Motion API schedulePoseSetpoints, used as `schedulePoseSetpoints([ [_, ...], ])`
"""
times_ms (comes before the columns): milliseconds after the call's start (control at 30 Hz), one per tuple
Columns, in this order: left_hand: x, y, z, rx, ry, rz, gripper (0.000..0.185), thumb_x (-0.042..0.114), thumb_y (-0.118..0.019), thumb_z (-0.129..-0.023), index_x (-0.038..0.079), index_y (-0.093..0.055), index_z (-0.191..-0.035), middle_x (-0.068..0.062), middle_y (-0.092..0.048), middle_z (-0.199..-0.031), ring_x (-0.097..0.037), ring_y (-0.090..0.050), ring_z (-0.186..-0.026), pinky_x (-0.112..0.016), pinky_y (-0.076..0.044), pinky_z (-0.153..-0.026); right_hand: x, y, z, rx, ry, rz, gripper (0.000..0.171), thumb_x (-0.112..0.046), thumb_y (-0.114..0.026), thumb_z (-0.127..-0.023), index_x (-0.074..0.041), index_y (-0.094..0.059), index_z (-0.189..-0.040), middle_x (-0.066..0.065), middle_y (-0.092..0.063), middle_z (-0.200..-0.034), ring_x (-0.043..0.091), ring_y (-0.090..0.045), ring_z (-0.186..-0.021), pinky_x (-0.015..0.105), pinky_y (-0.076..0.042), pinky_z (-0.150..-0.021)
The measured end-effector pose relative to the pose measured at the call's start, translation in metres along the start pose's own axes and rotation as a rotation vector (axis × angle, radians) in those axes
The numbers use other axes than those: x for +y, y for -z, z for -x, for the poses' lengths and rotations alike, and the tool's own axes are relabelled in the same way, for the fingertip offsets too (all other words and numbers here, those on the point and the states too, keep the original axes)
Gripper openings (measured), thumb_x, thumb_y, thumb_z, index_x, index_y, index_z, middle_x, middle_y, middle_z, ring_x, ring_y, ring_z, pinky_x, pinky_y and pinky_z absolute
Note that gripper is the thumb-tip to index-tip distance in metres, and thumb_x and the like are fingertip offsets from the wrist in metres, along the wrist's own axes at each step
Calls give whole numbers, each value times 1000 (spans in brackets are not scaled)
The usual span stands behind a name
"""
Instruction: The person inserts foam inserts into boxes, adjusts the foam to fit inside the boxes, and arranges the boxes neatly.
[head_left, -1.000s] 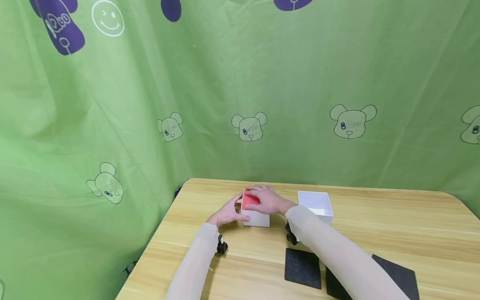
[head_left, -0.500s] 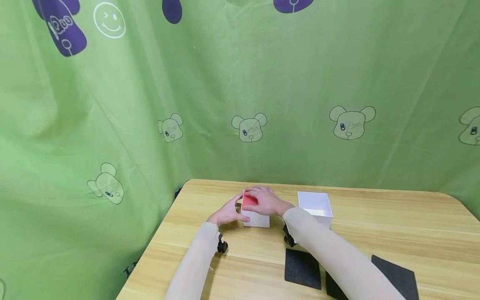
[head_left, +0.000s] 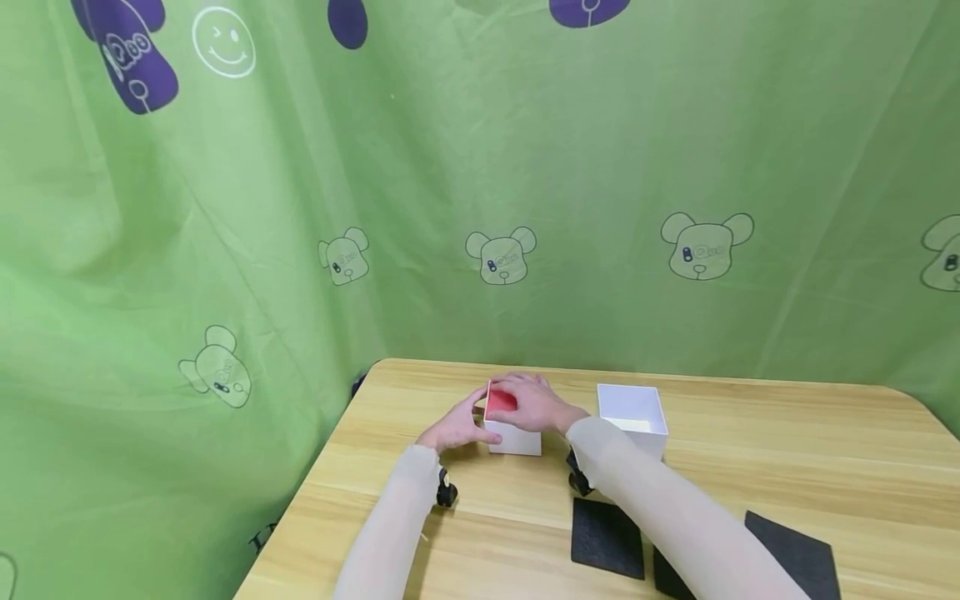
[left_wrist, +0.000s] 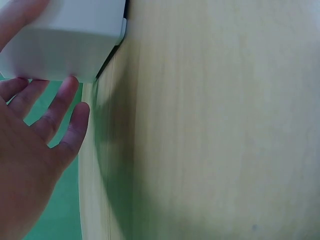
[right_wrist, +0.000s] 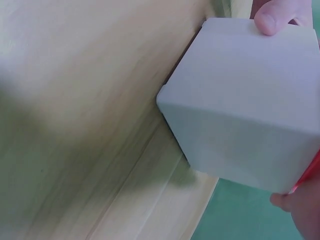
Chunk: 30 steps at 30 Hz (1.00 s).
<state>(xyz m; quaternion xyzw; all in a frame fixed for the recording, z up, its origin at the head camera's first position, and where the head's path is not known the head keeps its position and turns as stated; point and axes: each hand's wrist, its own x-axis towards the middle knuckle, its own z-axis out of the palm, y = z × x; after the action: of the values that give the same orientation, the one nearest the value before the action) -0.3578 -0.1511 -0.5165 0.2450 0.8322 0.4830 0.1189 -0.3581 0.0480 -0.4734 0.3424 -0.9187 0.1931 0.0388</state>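
Note:
A white box (head_left: 517, 440) with a red inside (head_left: 501, 398) stands on the table, left of the middle in the head view. My left hand (head_left: 455, 427) grips it from the left, the thumb on the near face. In the left wrist view, fingertips (left_wrist: 70, 85) touch the opposite face. From the right, my right hand (head_left: 531, 404) reaches over the top and holds the rim. A fingertip (right_wrist: 280, 201) shows at the upper edge by a strip of red in the right wrist view. That hand's palm hides part of the opening.
A second, open white box (head_left: 632, 403) stands to the right, partly behind the right sleeve. Black flat pads (head_left: 607, 537) lie nearer on the wooden table (head_left: 757, 442), some under the right forearm. A green printed curtain (head_left: 592, 317) hangs behind the table's far edge.
The right hand has shifted very slightly over the box's opening, covering a little more of the red. The left hand and both boxes stay put.

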Motion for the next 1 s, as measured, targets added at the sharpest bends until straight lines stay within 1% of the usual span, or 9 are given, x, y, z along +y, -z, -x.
schedulePoseSetpoints([
  [67,1,0,0,0,1,5,105,14,-82,-71,22,-17,-152,-4,-34,-148,-25,-47,-120,-36,-45,-94,1,1,1,6,9,-16,61,-50,-58,-89,-13,-52,-136,6,-46,-142,30,-34,-133,64,-18,-105],
  [167,2,0,0,0,6,13,103,15,-82,-72,22,-18,-152,-5,-37,-146,-26,-48,-119,-37,-45,-94,3,4,2,14,23,-29,61,-49,-60,-88,-11,-53,-135,8,-47,-140,30,-36,-132,61,-19,-107],
  [300,4,0,1,0,13,19,102,15,-82,-72,22,-19,-152,-4,-40,-144,-24,-48,-118,-36,-45,-94,5,5,4,22,43,-44,60,-46,-61,-88,-8,-53,-134,10,-49,-139,32,-36,-132,55,-23,-108],
  [433,3,0,0,-4,10,18,101,15,-82,-73,23,-19,-152,-3,-40,-144,-24,-48,-118,-35,-45,-93,7,6,7,24,56,-57,60,-43,-62,-88,-5,-52,-134,12,-49,-138,34,-36,-132,55,-23,-109],
  [567,4,0,0,-5,5,26,101,15,-82,-73,22,-20,-152,-4,-41,-143,-24,-48,-118,-36,-45,-93,8,8,8,29,62,-68,61,-43,-62,-88,-5,-52,-134,13,-49,-138,35,-36,-131,54,-24,-109],
  [767,5,1,2,4,11,42,98,15,-81,-74,23,-21,-151,-3,-41,-142,-25,-48,-118,-37,-45,-93,12,10,10,36,59,-66,60,-42,-64,-87,-5,-54,-133,11,-49,-138,33,-36,-132,49,-27,-109],
  [1000,2,-1,3,3,36,41,98,15,-81,-74,23,-21,-151,-5,-44,-139,-25,-48,-118,-37,-46,-92,14,7,12,5,64,-53,58,-42,-61,-90,-4,-53,-133,14,-47,-139,36,-33,-133,52,-24,-109],
])
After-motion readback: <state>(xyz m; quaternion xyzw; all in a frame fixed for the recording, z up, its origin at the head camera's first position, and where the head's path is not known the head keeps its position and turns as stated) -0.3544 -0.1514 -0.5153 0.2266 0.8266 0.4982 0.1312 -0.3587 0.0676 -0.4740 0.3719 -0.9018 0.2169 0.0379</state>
